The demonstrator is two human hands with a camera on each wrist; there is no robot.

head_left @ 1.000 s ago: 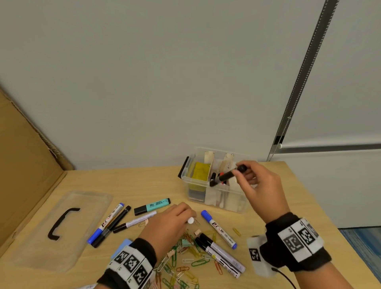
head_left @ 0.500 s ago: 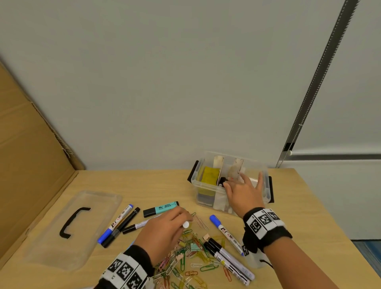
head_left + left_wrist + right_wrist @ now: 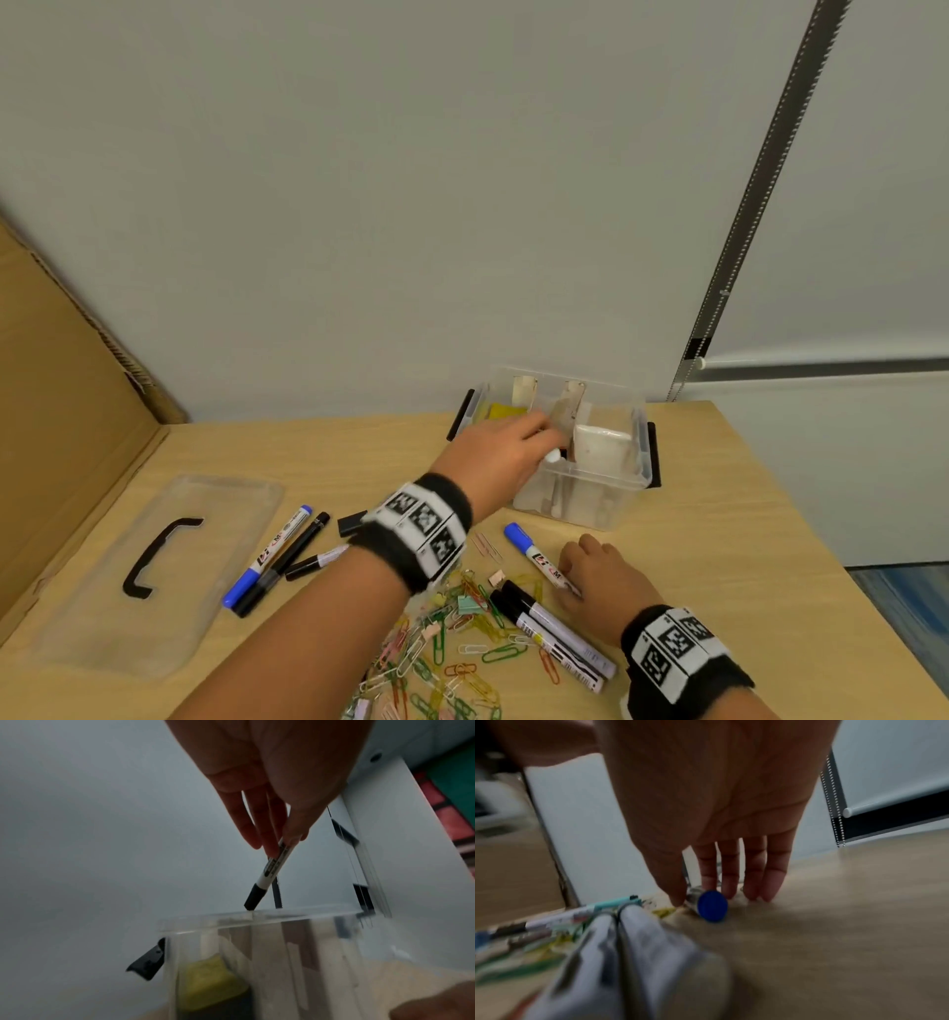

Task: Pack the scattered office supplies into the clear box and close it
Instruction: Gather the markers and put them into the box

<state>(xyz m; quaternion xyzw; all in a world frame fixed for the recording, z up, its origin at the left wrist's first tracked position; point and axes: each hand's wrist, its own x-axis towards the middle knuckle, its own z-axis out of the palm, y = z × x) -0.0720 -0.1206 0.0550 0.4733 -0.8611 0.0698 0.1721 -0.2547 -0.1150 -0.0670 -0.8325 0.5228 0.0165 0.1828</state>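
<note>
The clear box [image 3: 634, 478] stands open at the back of the table, with yellow notes and white items inside. My left hand [image 3: 513, 452] reaches over its near rim and pinches a thin white pen [image 3: 270, 874] with a black cap, tip pointing down just above the box rim [image 3: 257, 916]. My right hand [image 3: 601, 580] is down on the table in front of the box. Its thumb and forefinger pinch the rear end of a blue-capped marker [image 3: 534, 552], whose blue end [image 3: 712, 905] faces the right wrist camera.
The clear lid [image 3: 154, 560] with a black handle lies at the left. Beside it lie a blue marker [image 3: 272, 555] and black pens. Two black-capped markers [image 3: 549, 627] and a heap of coloured paper clips [image 3: 452, 642] sit near me. Cardboard [image 3: 61, 411] stands along the left.
My right hand put the black marker into the box and came down onto the blue marker. My left hand lifted the white pen off the table and carried it over the box.
</note>
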